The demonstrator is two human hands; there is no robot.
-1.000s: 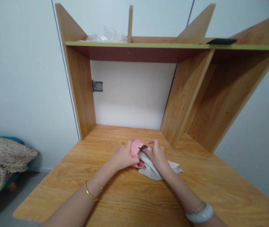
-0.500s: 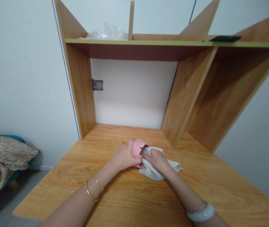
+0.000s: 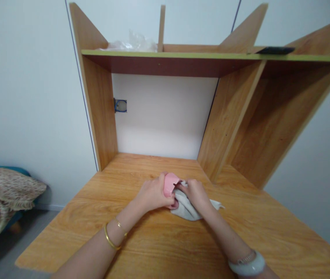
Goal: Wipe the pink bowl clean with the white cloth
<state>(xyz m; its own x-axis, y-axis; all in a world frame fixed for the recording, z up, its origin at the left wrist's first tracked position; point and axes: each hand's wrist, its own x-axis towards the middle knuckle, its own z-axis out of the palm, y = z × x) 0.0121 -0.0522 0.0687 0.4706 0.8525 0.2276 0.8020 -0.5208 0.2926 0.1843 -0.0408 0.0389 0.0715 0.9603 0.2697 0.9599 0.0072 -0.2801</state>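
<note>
My left hand [image 3: 153, 193] is closed around one pink object [image 3: 171, 183]; my right hand [image 3: 196, 194] pinches one pale cloth [image 3: 186, 210] at its opening.

Right hand [image 3: 195, 192]: raised fingers of one second earlier had curled down, fingertips at mouth of pink container [image 3: 170, 183]. Pale cloth [image 3: 186, 210]: broad upper fold, visible beyond hand half second earlier, had shrunk to small patch beside container mouth.

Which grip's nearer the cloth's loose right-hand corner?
Right. The right grip is at the pale grey cloth, left of that loose corner; the left grip is farther left, holding the pink container.
</note>
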